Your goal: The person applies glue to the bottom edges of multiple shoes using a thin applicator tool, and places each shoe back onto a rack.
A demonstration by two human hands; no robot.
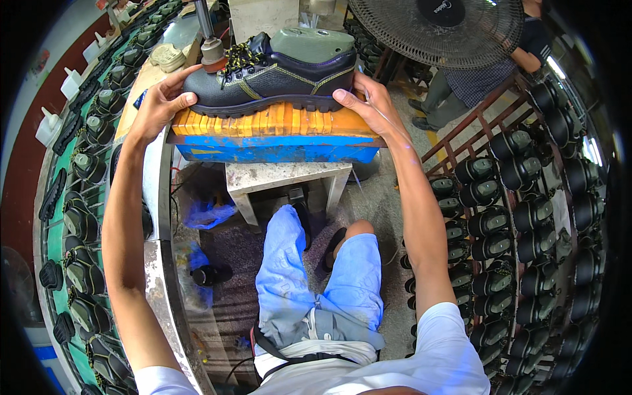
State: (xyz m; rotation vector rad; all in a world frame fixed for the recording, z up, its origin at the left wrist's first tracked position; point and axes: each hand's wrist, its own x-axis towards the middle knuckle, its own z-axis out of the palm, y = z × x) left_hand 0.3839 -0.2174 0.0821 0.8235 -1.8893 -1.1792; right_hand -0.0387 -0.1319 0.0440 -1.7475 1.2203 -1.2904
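Observation:
A black lace-up shoe (pixel 257 85) with yellow stitching lies sole-down across a bed of orange pads (pixel 276 124) on a blue base (pixel 263 151). A grey-green shoe last (pixel 309 45) fills its opening. My left hand (pixel 161 105) grips the toe end, thumb on the front and fingers partly behind it. At the heel, my right hand (pixel 370 102) presses its thumb against the lower back, the other fingers mostly hidden. A metal press rod (pixel 209 39) with a reddish tip comes down on or just behind the shoe's front, beside the laces.
To the left, a green conveyor (pixel 66 250) carries rows of shoes and soles, with white bottles (pixel 49 128) along its far side. Racks of lasted shoes (pixel 494 224) stand at right. A large fan (pixel 438 29) and another person (pixel 461 92) are beyond. A pale stool-like stand (pixel 289 174) sits below.

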